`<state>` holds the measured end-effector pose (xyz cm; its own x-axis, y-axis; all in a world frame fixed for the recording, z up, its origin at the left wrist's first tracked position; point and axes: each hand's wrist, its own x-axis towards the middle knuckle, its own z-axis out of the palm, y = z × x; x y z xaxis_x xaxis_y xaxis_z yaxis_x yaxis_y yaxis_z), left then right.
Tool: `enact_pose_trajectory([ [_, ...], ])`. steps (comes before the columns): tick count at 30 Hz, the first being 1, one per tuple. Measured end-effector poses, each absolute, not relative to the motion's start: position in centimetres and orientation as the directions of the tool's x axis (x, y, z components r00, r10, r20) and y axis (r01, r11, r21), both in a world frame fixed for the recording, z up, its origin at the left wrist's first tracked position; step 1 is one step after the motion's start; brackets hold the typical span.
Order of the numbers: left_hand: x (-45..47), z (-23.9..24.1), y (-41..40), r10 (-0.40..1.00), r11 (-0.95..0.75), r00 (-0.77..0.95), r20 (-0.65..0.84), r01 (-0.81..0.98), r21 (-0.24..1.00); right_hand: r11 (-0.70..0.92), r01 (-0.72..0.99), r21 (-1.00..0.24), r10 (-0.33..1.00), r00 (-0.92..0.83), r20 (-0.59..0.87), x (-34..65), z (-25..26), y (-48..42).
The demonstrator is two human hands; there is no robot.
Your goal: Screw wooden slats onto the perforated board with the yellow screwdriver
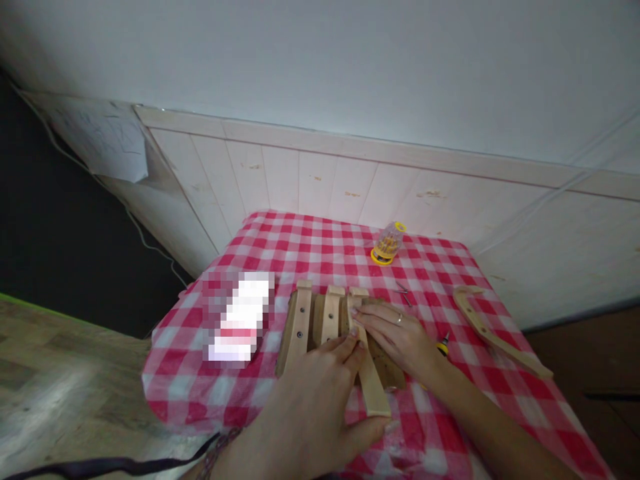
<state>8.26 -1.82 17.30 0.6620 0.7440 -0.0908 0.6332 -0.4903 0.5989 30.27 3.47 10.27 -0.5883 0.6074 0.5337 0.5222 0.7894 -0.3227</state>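
**Mia:** What are the hands doing?

**Ben:** Both are on a wooden slat rack [320,327] in the middle of the table [300,247], on the red and white checked cloth. The left hand [320,393] lies flat, fingers spread, with its fingertips on one loose slat [369,373]. It is pressing, not gripping.

**Mia:** And the other one?

**Ben:** The right hand [395,337] lies flat too, fingers straight, on the right part of the rack, touching the far end of that slat. It is not closed around anything.

**Mia:** Is the rack finished?

**Ben:** I think not. Two slats on the left sit straight, and I can see dark screw dots in the leftmost one. The loose slat sticks out toward the near side and sits crooked. I can't see a screw in it.

**Mia:** What else is left?

**Ben:** A curved wooden piece [495,337] lies well apart on the right, not joined on. A yellow screwdriver [443,347] lies just beside the right wrist, and nobody holds it. Some small screws [403,291] wait near the far side of the rack. A clear jar with yellow ends [388,244] sits farther back.
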Motion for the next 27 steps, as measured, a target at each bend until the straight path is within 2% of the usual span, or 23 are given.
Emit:
enact_pose_trajectory([
  [7,8.22,17.54,-1.73,0.738,-0.494,0.667,-0.102,0.637,0.592,0.780,0.551,-0.297,0.619,-0.607,0.499,30.44,10.03,3.41],
  [15,8.24,17.57,-1.85,0.734,-0.492,0.668,-0.119,0.645,0.585,0.803,0.548,-0.233,0.572,-0.602,0.557,30.23,9.96,3.24],
  [27,8.20,17.55,-1.79,0.734,-0.488,0.667,-0.127,0.648,0.584,0.791,0.548,-0.272,0.582,-0.536,0.612,30.76,9.39,3.02],
])
